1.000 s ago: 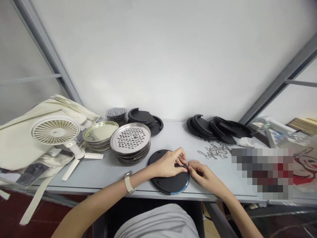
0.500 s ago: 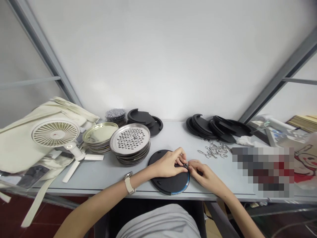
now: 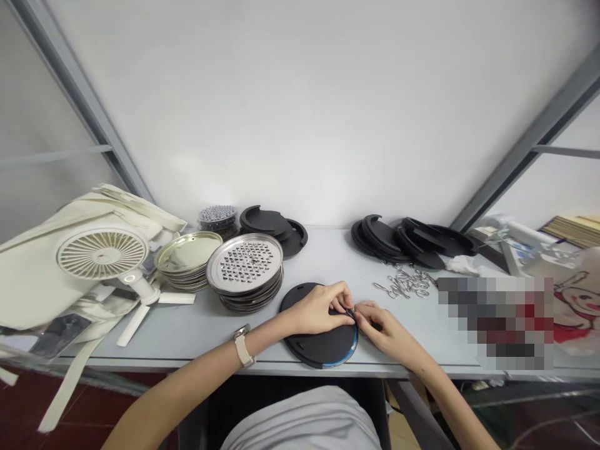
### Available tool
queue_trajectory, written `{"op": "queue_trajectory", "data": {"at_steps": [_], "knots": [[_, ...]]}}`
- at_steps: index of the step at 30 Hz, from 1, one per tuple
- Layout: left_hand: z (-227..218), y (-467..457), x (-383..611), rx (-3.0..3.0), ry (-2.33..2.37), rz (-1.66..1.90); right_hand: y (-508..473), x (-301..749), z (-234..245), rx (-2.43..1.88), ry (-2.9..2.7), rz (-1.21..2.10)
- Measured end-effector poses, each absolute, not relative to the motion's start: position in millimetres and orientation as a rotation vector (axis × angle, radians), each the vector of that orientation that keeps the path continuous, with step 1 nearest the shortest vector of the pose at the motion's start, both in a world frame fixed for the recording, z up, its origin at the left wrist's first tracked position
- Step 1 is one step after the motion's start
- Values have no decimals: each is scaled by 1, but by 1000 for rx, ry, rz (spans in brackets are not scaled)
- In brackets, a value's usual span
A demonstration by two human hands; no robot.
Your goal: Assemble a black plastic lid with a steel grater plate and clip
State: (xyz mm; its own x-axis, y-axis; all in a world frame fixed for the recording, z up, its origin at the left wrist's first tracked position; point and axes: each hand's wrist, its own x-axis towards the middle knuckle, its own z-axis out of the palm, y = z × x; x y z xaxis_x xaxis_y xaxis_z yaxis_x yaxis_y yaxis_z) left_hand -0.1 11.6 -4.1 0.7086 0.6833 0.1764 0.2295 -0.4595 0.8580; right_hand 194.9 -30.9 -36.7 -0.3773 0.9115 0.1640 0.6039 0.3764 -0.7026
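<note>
A round black disc (image 3: 315, 345) lies flat on the grey table (image 3: 197, 325) near its front edge. My left hand (image 3: 319, 307) rests on top of the disc with its fingers curled and pinched at the right rim. My right hand (image 3: 385, 330) meets it there, fingers also pinched. Between the fingertips of both hands sits a small dark metal part (image 3: 350, 312), too small to name. A watch is on my left wrist.
A stack of perforated metal plates (image 3: 245, 267) and a stack of plain metal plates (image 3: 188, 257) stand to the left. A white desk fan (image 3: 100, 253) lies on a cream bag. Black discs (image 3: 412, 242) and loose metal hooks (image 3: 407, 283) are at the back right.
Both hands stay pinched at the disc's right rim with only slight finger movement. The view has shifted a little.
</note>
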Motion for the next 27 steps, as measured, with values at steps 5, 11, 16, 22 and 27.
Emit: {"op": "queue_trajectory", "data": {"at_steps": [5,11,16,22,27], "knots": [[-2,11,0,1989,695,634,-30,194,-37,-1304,-2103,738],[-1,10,0,1953,674,636,-30,195,-36,-1305,-2102,762],[-1,9,0,1965,666,642,-30,195,-36,-1297,-2102,774],[-4,10,0,1991,672,643,-32,193,-32,-1311,-2098,763],[-5,10,0,2034,671,673,-32,195,-33,-1306,-2076,756]]}}
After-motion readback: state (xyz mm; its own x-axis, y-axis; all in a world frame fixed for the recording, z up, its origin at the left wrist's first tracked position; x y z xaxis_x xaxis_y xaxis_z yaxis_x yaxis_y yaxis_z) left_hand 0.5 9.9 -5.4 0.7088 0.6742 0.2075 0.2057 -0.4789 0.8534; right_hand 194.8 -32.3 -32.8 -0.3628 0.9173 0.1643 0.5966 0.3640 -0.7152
